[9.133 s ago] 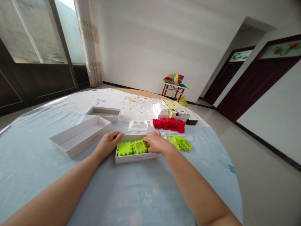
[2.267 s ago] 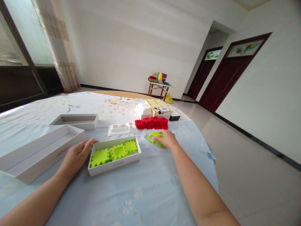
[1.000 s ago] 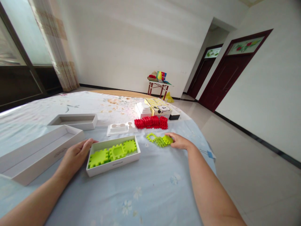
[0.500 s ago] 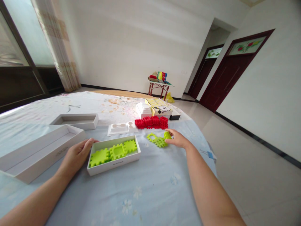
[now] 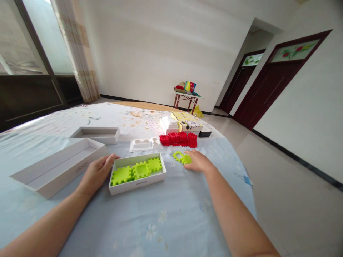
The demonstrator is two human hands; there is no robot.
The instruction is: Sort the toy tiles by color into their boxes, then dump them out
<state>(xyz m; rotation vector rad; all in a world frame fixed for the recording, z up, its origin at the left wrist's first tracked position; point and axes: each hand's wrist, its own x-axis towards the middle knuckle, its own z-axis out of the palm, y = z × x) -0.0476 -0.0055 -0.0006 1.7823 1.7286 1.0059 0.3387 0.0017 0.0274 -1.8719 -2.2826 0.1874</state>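
Note:
A white box (image 5: 139,185) stands on the cloth, with several bright green notched-edge building pieces (image 5: 142,170) lying in it. My left hand (image 5: 99,171) grips the box at its left end, the thumb by the back left corner. Beyond the box's right end, my right hand (image 5: 198,161) is curled over a small group of loose green pieces. A green ring-like piece (image 5: 178,155) shows beside its fingertips, and a more solid green piece (image 5: 187,159) lies between thumb and fingers. The palm side of this hand is hidden. Red notched blocks (image 5: 178,139) sit in a row just behind.
Two white box parts, a long tray (image 5: 48,192) and a shallower grey-lined one (image 5: 115,135), lie at the left. A white moulded insert (image 5: 144,144), a yellow cartoon box (image 5: 187,123) and a small black box (image 5: 205,132) stand farther back. A blue clip (image 5: 247,180) is at the table's right edge.
My right hand has lowered and closed over the loose green pieces, covering more of them. My left hand stays at the box. The whole view has shifted slightly.

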